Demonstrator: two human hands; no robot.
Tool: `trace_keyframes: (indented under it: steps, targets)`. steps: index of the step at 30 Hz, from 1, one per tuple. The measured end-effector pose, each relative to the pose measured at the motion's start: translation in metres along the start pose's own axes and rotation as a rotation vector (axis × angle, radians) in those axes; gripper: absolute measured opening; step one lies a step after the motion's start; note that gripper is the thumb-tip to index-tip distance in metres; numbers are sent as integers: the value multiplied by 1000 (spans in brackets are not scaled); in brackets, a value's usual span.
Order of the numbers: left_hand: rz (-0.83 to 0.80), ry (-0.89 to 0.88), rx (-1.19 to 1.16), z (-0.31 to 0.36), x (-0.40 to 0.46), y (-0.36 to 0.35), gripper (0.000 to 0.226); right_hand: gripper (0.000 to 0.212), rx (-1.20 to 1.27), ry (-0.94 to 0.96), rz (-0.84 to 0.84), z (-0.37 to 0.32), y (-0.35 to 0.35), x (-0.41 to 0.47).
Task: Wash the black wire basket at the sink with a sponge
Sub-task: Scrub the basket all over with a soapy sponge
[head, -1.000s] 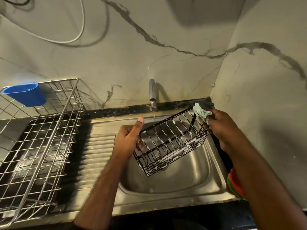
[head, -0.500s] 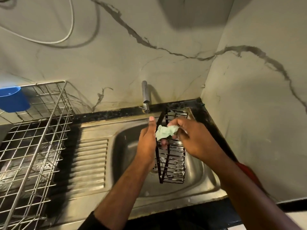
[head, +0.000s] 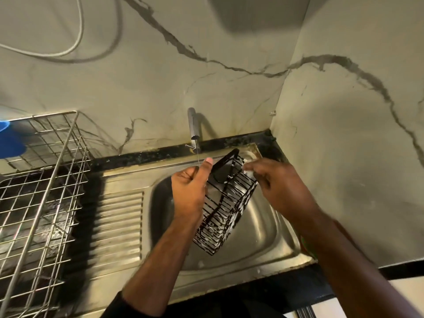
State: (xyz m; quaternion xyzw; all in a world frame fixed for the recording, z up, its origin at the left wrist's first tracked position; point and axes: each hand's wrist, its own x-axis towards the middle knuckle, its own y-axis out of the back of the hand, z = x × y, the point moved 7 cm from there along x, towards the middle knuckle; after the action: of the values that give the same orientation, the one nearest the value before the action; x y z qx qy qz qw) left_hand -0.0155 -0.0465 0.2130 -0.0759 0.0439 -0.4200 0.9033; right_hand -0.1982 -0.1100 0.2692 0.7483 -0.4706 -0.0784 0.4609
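Below, a brushed steel sink [head: 263, 228] with a ribbed draining board sits beside a silver wire dish rack [head: 41, 191]. Over the basin hangs the black wire basket [head: 226, 210], narrow, boxy, tilted, flecked with white suds. The left hand [head: 191, 191] clasps its side, thumb raised. The right hand [head: 275, 184], blurred, seems to pinch a pale sponge [head: 249, 172] against the basket's upper rim.

Stainless sink unit [head: 296, 253] set in black countertop [head: 146, 154]. Wire dish rack [head: 43, 193] sits on left part, beside ribbed drainboard [head: 119, 226]. Tap [head: 193, 129] at back edge.
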Motion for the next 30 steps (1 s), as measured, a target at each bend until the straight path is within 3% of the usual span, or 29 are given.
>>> trace_keyframes:
  steps: [8, 12, 16, 18, 22, 26, 30]
  targets:
    - [96, 172, -142, -20, -2, -1, 55, 41, 44, 497, -237, -66, -23, -41]
    - [70, 206, -174, -18, -7, -9, 56, 35, 69, 568, -261, -60, -17, -43]
    - [5, 230, -280, -13, -12, -13, 53, 42, -177, 480, -242, -44, -24, -39]
    - [-7, 237, -271, -11, -14, -16, 55, 36, -132, 410, -274, -37, -27, -36]
    - [78, 294, -226, -14, -13, -7, 53, 33, -19, 448, -289, -33, -25, -34]
    - [132, 411, -237, -25, -14, 2, 34, 42, 42, 432, -104, -21, -8, -30]
    - [145, 381, -266, -23, -12, 4, 46, 46, 254, 138, 102, 12, 12, -14]
